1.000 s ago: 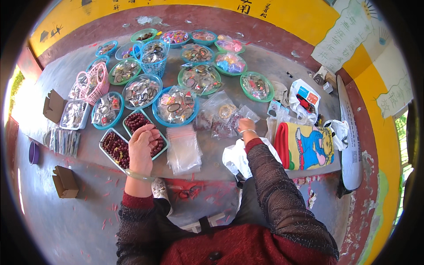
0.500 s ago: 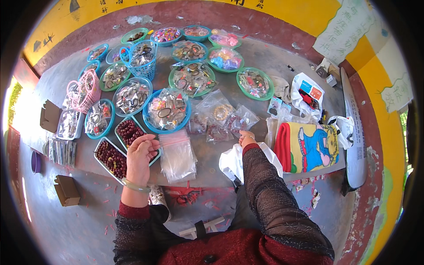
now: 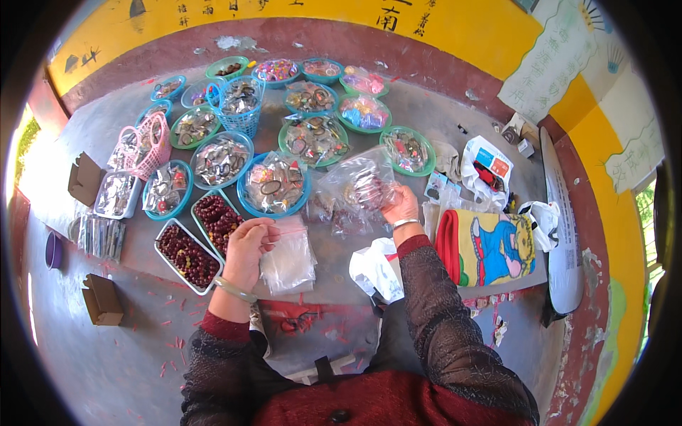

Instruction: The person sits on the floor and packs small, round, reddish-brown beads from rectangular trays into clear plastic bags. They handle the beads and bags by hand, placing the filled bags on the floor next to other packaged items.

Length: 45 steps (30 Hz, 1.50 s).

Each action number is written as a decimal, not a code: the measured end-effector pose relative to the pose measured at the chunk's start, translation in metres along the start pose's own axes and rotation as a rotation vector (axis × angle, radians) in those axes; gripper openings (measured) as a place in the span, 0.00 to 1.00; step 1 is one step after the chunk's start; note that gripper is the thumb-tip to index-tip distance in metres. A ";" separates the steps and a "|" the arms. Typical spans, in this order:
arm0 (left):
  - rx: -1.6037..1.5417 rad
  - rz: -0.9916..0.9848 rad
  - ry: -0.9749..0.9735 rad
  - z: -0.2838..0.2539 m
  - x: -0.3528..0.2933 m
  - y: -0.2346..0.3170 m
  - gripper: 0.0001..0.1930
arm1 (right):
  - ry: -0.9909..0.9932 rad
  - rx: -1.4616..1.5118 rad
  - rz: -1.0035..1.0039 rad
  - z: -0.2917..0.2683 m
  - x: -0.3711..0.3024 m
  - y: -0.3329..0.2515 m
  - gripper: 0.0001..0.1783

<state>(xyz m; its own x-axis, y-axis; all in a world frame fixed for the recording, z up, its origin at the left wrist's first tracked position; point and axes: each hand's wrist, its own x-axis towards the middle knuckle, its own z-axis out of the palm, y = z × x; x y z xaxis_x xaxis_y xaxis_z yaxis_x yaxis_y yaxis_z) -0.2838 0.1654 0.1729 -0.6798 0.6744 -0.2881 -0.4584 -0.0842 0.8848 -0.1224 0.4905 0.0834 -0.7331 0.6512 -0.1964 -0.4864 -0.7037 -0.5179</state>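
Observation:
My right hand (image 3: 402, 206) grips a clear plastic bag of dark bead bracelets (image 3: 364, 183) and holds it lifted over other bags on the grey table (image 3: 426, 106). My left hand (image 3: 250, 245) hovers, fingers curled, at the edge of a stack of small clear zip bags (image 3: 290, 257), beside a rectangular tray of dark red beads (image 3: 217, 219). A second bead tray (image 3: 187, 246) lies to its left. Whether the left hand pinches a bag I cannot tell.
Many round blue and green dishes of bagged trinkets (image 3: 274, 184) cover the table's far half, with a pink basket (image 3: 145, 142) and a blue basket (image 3: 240, 103). A colourful folded cloth (image 3: 490, 245) and white plastic bags (image 3: 376, 268) lie right. Cardboard boxes (image 3: 101, 298) sit on the floor.
My right hand moved forward, took hold of a bag of bracelets and lifted it. My left hand shifted right from the bead tray to the stack of zip bags.

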 end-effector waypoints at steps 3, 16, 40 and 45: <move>-0.176 -0.078 -0.057 0.006 -0.009 0.001 0.15 | -0.093 -0.024 0.122 0.071 -0.036 0.009 0.11; -0.577 -0.298 -0.384 0.008 -0.056 -0.027 0.17 | -0.167 -0.336 0.565 0.123 -0.126 0.051 0.10; -0.863 -0.282 -0.343 0.013 -0.056 -0.045 0.15 | -0.348 -1.517 -0.692 0.176 -0.159 0.055 0.08; -0.827 -0.211 -0.468 0.029 -0.070 -0.022 0.22 | -0.272 -1.410 -0.554 0.181 -0.169 0.051 0.08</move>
<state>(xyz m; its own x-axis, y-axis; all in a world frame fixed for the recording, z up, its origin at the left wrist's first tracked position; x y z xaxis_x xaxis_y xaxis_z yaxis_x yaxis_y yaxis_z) -0.2095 0.1410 0.1837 -0.3235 0.9430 -0.0785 -0.9235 -0.2966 0.2432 -0.1092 0.2934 0.2406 -0.7560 0.5515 0.3526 -0.0032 0.5356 -0.8444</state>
